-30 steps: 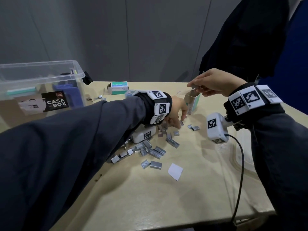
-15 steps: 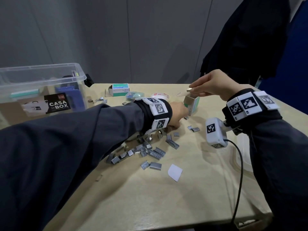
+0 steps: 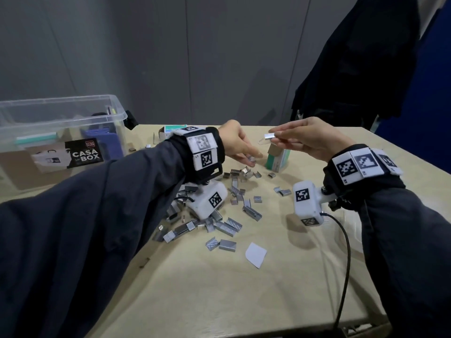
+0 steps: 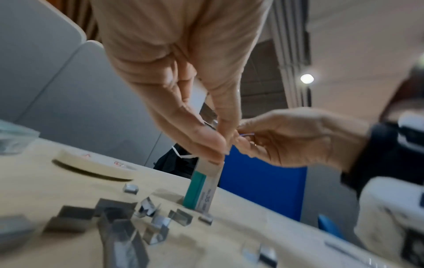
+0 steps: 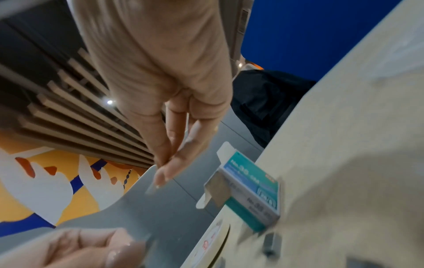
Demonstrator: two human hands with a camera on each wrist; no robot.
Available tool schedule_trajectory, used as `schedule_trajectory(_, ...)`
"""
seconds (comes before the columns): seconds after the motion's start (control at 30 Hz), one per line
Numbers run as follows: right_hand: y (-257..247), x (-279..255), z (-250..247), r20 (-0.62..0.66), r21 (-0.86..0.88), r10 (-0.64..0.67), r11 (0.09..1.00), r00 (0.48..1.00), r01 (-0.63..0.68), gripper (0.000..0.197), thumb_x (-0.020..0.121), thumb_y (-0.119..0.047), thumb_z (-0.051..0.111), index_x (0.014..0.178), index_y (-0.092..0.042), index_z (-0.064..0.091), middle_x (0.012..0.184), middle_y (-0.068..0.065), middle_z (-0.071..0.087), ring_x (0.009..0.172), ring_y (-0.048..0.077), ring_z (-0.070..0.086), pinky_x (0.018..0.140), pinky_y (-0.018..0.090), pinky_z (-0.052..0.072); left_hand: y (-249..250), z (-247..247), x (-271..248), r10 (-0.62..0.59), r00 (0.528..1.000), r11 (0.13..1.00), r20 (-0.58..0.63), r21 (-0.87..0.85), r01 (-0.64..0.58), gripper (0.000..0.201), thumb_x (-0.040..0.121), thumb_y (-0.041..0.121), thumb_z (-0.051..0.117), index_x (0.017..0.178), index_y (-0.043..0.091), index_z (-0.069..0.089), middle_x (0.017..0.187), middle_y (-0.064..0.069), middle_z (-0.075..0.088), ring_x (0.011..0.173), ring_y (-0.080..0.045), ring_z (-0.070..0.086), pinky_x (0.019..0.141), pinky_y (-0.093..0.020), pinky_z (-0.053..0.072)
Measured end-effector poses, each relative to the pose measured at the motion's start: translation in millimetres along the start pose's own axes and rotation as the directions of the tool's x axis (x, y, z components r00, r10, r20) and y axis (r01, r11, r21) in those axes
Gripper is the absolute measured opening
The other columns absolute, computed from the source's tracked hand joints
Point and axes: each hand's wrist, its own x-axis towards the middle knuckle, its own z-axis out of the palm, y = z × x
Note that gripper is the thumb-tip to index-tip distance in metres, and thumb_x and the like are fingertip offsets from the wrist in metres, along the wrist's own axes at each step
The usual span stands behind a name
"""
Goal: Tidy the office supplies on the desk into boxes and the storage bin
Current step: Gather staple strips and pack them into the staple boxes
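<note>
A small green-and-white staple box [image 3: 278, 160] stands upright and open on the desk, also seen in the left wrist view [image 4: 201, 192] and the right wrist view [image 5: 252, 192]. Just above it my right hand [image 3: 273, 140] pinches a silver staple strip [image 3: 269, 136] between thumb and fingers. My left hand [image 3: 251, 159] hovers just left of the box, fingertips [image 4: 206, 145] pressed together on what looks like a small staple strip. Several loose staple strips [image 3: 229, 225] lie scattered under and in front of my left wrist.
A clear storage bin [image 3: 117, 111] labelled CASA BOX stands at the far left with items inside. A second staple box [image 3: 170, 129] lies behind my left wrist. A white paper scrap [image 3: 255, 254] lies nearer me. A dark jacket [image 3: 353, 57] hangs beyond the desk's far right.
My left hand has lifted off the staple pile and moved up beside the box. My right hand has risen slightly above the box opening, with a strip in its fingers.
</note>
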Motion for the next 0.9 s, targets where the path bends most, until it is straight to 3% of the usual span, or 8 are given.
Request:
schedule_trajectory(0.13,-0.8,1.0,6.6,0.059,-0.050,0.055,0.997,0.997,-0.052,0.007,0.082,-0.008,0.073,0.089,-0.007,0.073,0.084,0.008,0.074,0.073,0.010,0.070,0.069,0.016,0.056,-2.4,-9.1,-7.4,-0.040,0.999,0.971,0.029,-0.234,0.046,0.019,0.075,-0.008,0.076,0.089,-0.017,0.066,0.085,-0.024,0.071,0.071,-0.024,0.072,0.072,-0.024,0.060)
schedule_trajectory(0.3,0.3,2.5,9.2,0.151,-0.049,0.069,0.997,0.986,-0.062,0.011,0.083,-0.001,0.070,0.094,-0.001,0.072,0.081,0.009,0.074,0.073,0.011,0.072,0.073,0.019,0.059,-5.6,-10.2,-10.7,-0.095,0.995,0.908,-0.024,-0.411,0.077,0.039,0.070,-0.008,0.078,0.104,-0.019,0.063,0.100,-0.029,0.069,0.084,-0.031,0.073,0.073,-0.026,0.060)
schedule_trajectory(0.4,1.2,2.3,10.8,0.164,-0.073,0.073,0.995,0.984,-0.062,0.012,0.082,-0.001,0.069,0.093,-0.001,0.072,0.080,0.008,0.073,0.069,0.009,0.070,0.065,0.016,0.058,-5.7,-10.6,-11.7,-0.102,0.994,0.891,-0.051,-0.450,0.068,0.046,0.070,-0.009,0.078,0.111,-0.020,0.059,0.099,-0.030,0.069,0.080,-0.030,0.073,0.066,-0.024,0.060)
schedule_trajectory(0.53,2.3,2.3,11.7,0.210,-0.073,0.034,0.997,0.977,-0.019,0.020,0.082,0.001,0.070,0.101,0.001,0.073,0.093,0.012,0.074,0.080,0.012,0.072,0.067,0.015,0.056,-0.8,-11.5,-11.3,-0.109,0.991,0.852,-0.076,-0.520,0.054,0.039,0.076,-0.013,0.071,0.112,-0.020,0.057,0.088,-0.029,0.069,0.070,-0.030,0.073,0.058,-0.022,0.058)
schedule_trajectory(0.67,-1.4,0.5,7.9,0.200,-0.127,-0.059,0.988,0.978,0.085,0.026,0.077,-0.008,0.074,0.104,-0.005,0.074,0.094,0.008,0.076,0.085,0.011,0.072,0.066,0.015,0.055,7.9,-14.9,-10.7,-0.118,0.990,0.811,-0.080,-0.583,0.050,0.029,0.077,-0.017,0.067,0.104,-0.014,0.057,0.081,-0.027,0.070,0.071,-0.032,0.073,0.062,-0.026,0.060)
schedule_trajectory(0.8,-8.9,5.8,0.8,0.125,-0.060,-0.035,0.997,0.992,0.043,0.017,0.079,-0.011,0.074,0.095,-0.005,0.075,0.086,0.011,0.076,0.077,0.013,0.073,0.066,0.017,0.058,18.3,-6.3,-7.0,-0.113,0.984,0.839,-0.135,-0.544,0.022,0.036,0.077,-0.018,0.068,0.109,-0.010,0.054,0.095,-0.033,0.066,0.072,-0.034,0.071,0.063,-0.031,0.061)
schedule_trajectory(0.9,-15.5,9.2,-4.9,0.077,-0.099,-0.079,0.991,0.994,0.086,0.015,0.081,-0.008,0.074,0.095,-0.003,0.074,0.082,0.010,0.076,0.074,0.012,0.072,0.066,0.017,0.059,24.5,5.7,1.6,-0.102,0.973,0.849,-0.208,-0.529,-0.024,0.037,0.077,-0.017,0.069,0.109,-0.009,0.053,0.099,-0.034,0.065,0.074,-0.035,0.069,0.065,-0.032,0.061)
